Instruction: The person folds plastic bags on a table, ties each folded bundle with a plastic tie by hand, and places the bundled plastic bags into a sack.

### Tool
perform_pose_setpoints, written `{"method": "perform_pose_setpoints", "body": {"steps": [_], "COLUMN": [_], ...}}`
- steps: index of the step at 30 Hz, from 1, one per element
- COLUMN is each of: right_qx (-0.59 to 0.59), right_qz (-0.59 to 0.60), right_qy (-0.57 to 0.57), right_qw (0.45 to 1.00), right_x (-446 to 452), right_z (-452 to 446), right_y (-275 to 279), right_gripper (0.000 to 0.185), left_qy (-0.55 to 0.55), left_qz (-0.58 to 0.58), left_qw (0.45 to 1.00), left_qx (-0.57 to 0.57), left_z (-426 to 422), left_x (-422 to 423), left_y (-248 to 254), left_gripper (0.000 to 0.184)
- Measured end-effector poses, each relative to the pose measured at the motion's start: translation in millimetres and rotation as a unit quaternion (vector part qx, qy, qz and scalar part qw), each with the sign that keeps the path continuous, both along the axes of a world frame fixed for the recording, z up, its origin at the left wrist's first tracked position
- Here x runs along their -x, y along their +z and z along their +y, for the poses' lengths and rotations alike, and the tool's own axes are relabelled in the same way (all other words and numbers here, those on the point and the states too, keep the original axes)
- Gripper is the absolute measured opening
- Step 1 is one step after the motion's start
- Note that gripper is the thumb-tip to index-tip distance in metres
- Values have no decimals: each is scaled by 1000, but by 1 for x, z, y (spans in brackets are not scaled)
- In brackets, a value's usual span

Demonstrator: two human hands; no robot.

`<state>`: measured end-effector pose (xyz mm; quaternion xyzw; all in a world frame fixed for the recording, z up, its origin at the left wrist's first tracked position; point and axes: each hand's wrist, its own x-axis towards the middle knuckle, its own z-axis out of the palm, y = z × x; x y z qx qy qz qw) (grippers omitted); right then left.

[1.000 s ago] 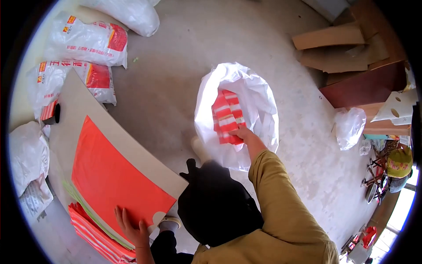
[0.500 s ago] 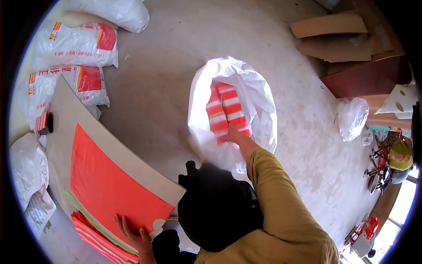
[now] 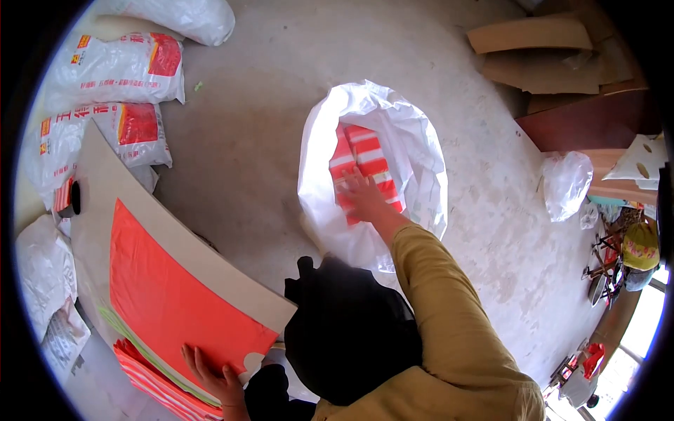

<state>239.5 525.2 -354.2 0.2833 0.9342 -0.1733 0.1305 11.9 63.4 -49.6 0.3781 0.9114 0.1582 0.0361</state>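
A large white plastic bag [image 3: 319,154] stands open on the floor, with red-and-white striped bundles [image 3: 366,151] lying side by side inside. My right hand [image 3: 365,198] reaches into it, fingers spread flat on top of the bundles. On the board [image 3: 168,217] at the left lies a flat red sheet [image 3: 175,281]. My left hand [image 3: 217,379] rests on the sheet's lower edge, fingers apart. Beside the sheet are a green strip [image 3: 140,351] and a stack of striped red-and-white material [image 3: 158,382].
Full printed white sacks [image 3: 116,70] are piled at the upper left, and a white sack [image 3: 45,259] lies behind the board. Cardboard [image 3: 540,63] is at the upper right, above a clear plastic bag [image 3: 566,186]. A black object [image 3: 76,198] sits at the board's far edge.
My right hand has let go of the striped bundle and now lies spread on top. The bundles sit closer together, deeper in the bag. My left hand stays on the sheet.
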Motion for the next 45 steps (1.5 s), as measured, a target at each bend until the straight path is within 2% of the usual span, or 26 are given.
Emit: {"method": "perform_pose_setpoints", "body": {"steps": [7,10,14,19,22,25,28,30,31,32,34,36,37,38,41,45], "right_qx": [-15,32,43,39,13,-37,194,210,114,12,111,-8,135,272,329,385], "right_qz": [-67,-107,-114,-120,-106,-21,-35,39,27,20,160,238,251,244,285,346], "right_qy": [14,5,-8,-5,46,88,-4,-3,132,261,145,159,-14,-187,-220,-170], "right_qw": [998,994,993,992,993,995,980,977,984,965,970,958,959,912,873,838], "right_x": [18,19,19,23,23,14,6,-11,-17,-22,-32,-37,-27,-19,-9,12], "right_z": [-10,-4,-3,-5,-2,3,16,19,26,32,26,23,8,-9,-29,-63], "right_y": [-3,21,19,21,21,2,32,6,-13,-26,7,30,72,121,176,267], "right_gripper": [83,90,96,95,75,49,35,36,36,36,36,25,27,29,32,31], "left_qy": [1,8,-9,-5,-12,-18,-8,7,16,25,36,39,39,35,41,39], "left_qz": [0,2,38,29,23,31,28,34,29,25,24,18,24,29,23,41], "left_qw": [1000,1000,999,1000,1000,999,1000,999,999,999,999,999,999,999,999,997], "left_qx": [3,4,14,8,-5,8,-2,4,0,-4,11,-7,-13,-19,-1,52], "left_z": [2,0,3,7,6,5,4,5,6,11,20,22,22,22,21,24], "left_x": [-4,-4,-3,-7,-4,-4,-5,-7,-9,-11,-16,-15,-15,-15,-14,-19], "left_y": [3,2,1,4,1,1,-3,-5,-5,-2,10,10,8,6,6,8], "left_gripper": [71,70,74,72,71,71,67,66,66,66,63,64,64,65,65,60]}}
